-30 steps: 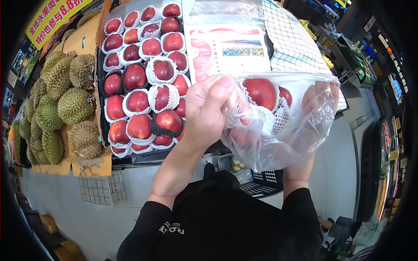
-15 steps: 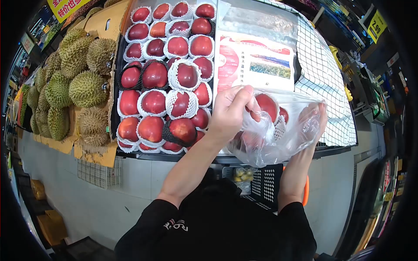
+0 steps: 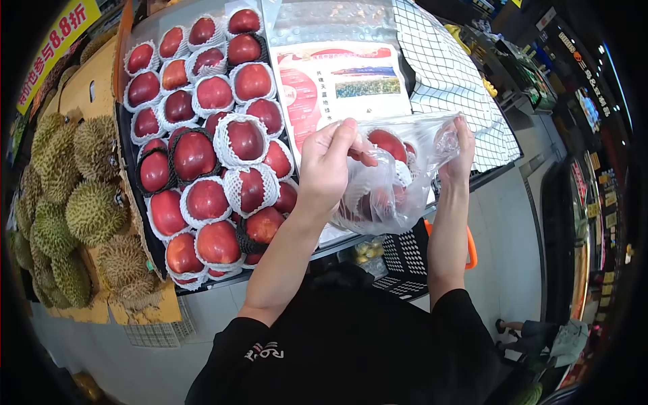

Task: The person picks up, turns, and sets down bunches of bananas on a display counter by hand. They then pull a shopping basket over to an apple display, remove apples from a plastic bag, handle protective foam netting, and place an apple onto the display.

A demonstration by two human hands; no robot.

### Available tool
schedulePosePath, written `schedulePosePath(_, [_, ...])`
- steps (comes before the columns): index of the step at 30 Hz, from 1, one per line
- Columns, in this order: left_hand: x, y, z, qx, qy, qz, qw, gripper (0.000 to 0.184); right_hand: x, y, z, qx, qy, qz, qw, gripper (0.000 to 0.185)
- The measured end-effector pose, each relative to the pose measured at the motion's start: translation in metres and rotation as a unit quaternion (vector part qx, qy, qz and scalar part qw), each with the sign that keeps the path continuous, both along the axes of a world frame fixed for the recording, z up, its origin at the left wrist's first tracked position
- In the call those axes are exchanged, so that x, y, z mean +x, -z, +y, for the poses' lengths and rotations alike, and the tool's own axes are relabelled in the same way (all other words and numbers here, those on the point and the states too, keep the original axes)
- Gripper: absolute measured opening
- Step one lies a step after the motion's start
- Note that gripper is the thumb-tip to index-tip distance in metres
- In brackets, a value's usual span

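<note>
Between my hands hangs a clear plastic bag [image 3: 405, 217] with several red apples [image 3: 387, 146] inside, some in white foam nets. My left hand [image 3: 325, 165] is closed and pinches the left side of the bag's rim. On the opposite side, my right hand [image 3: 457, 152] grips the rim, its fingers partly covered by the plastic. The rim is stretched between both hands. To the left, rows of red apples in foam nets [image 3: 206, 200] fill a display box, a few of them in black nets.
Spiky durians [image 3: 96, 210] are piled on cardboard at the left. A printed sheet [image 3: 368, 81] lies behind the bag, beside a white checked cloth [image 3: 449, 88]. Below stands a black shopping basket [image 3: 405, 260] with an orange handle [image 3: 470, 246]. A person [image 3: 540, 337] is at the lower right.
My view has turned to the right, so the display sits further left and lower. Both hands still hold the bag, which hangs slightly more upright. A person has come into view at lower right.
</note>
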State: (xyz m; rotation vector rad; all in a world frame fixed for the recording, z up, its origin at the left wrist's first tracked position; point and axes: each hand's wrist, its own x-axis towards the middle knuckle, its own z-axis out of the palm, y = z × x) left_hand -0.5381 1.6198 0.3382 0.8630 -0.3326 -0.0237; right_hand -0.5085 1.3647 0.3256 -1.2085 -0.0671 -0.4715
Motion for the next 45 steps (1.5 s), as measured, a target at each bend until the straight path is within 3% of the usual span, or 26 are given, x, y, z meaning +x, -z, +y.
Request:
schedulePosePath(5, [0.016,0.004,0.007,0.008,-0.031,0.052,0.998,0.039,0.01,-0.008,0.016,-0.011,0.06,0.012,0.998,0.029])
schedulePosePath(13, [0.046,0.011,0.002,0.018,-0.08,0.071,0.994,0.04,0.056,-0.001,0.008,-0.019,-0.031,0.041,0.998,0.028])
schedulePosePath(21, [0.095,0.022,-0.02,0.049,-0.201,0.099,0.973,0.04,0.125,0.011,-0.005,-0.003,-0.171,0.055,0.984,0.029])
schedulePosePath(28, [0.145,0.036,-0.036,0.082,-0.304,0.074,0.946,0.04,0.173,0.027,0.004,0.047,-0.168,0.114,0.978,0.03])
schedulePosePath(35, [0.187,0.065,-0.031,0.125,-0.386,0.065,0.912,0.038,0.18,0.056,0.014,0.036,-0.173,0.101,0.979,0.028])
schedulePosePath(40, [0.2,0.065,-0.03,0.297,-0.396,0.079,0.865,0.037,0.196,0.068,0.015,0.038,-0.192,0.132,0.972,0.026])
schedulePosePath(45, [0.222,0.087,-0.011,0.365,-0.344,0.112,0.858,0.037,0.2,0.074,0.015,-0.022,-0.183,0.178,0.967,0.028])
